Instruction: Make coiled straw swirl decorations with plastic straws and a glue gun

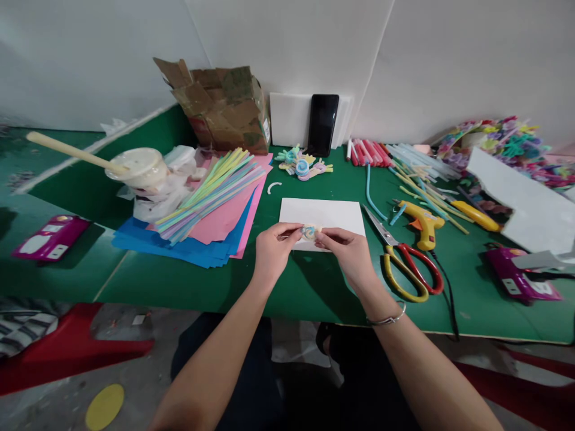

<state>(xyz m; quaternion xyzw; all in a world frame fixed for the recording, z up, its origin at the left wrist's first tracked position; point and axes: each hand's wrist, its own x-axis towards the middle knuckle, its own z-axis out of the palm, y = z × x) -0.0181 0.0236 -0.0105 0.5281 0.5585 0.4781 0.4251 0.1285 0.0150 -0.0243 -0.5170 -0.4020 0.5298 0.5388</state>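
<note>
Between both hands is a small coiled piece [309,232] in pale blue and cream, which looks like a rolled pipe-cleaner spiral. My left hand [277,250] pinches its left side with thumb and forefinger. On the other side my right hand [348,251], with a bracelet on the wrist, pinches its right edge. Beneath the fingers a white sheet [323,211] lies on the green table [269,293]. Farther back sits a cluster of similar pastel curled pieces [302,164], and a short white curved strip [274,187] lies left of the sheet.
Right of the sheet lie scissors [406,269] and a yellow glue gun [421,222] with its cord. Pastel pipe cleaners [211,194] rest on coloured sheets [179,242] at left, near a white tub [141,170] with a stick. A phone [323,124] leans at the back.
</note>
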